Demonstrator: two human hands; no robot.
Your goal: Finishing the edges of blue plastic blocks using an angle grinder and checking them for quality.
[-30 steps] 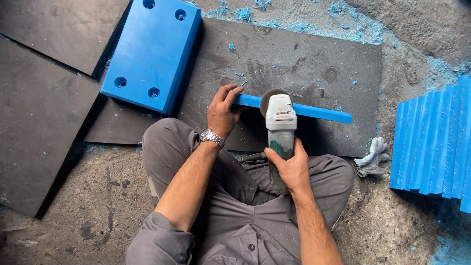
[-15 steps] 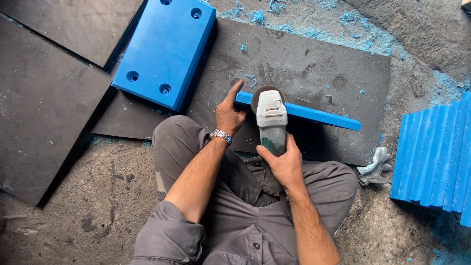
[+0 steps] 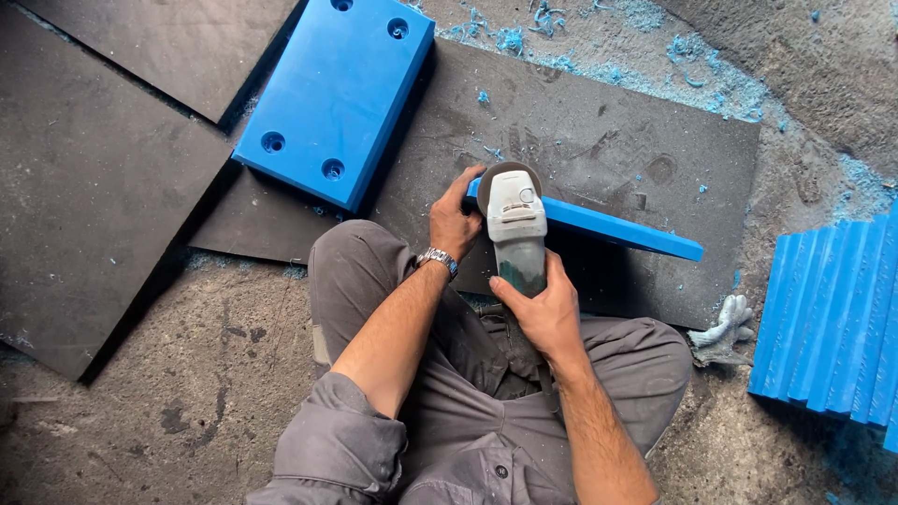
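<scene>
Grinder sits in the right hand, fingers wrapped tight round its green-grey body, thumb on the near side. Disc end rests at the left end of a long blue plastic strip, which stands on edge across a dark rubber mat just ahead of the crossed legs. Left hand clamps that same end of the strip, fingers curled over it and mostly hidden behind the disc guard, thumb up along the side; metal watch on the wrist.

Progress, judged from the floor: blue shavings lie scattered along the mat's far edge and on the concrete, so some cutting or trimming looks already done. A stack of about 7 similar blue strips leans at the right, well apart from the hands; cannot tell whether those are finished or waiting. On this strip the disc is only at the left end, the rest toward the right looks untouched, so most of its length seems left to do.

Thick blue block with 4 visible holes lies up left, partly on the mat. Crumpled pale glove lies near the right knee.
</scene>
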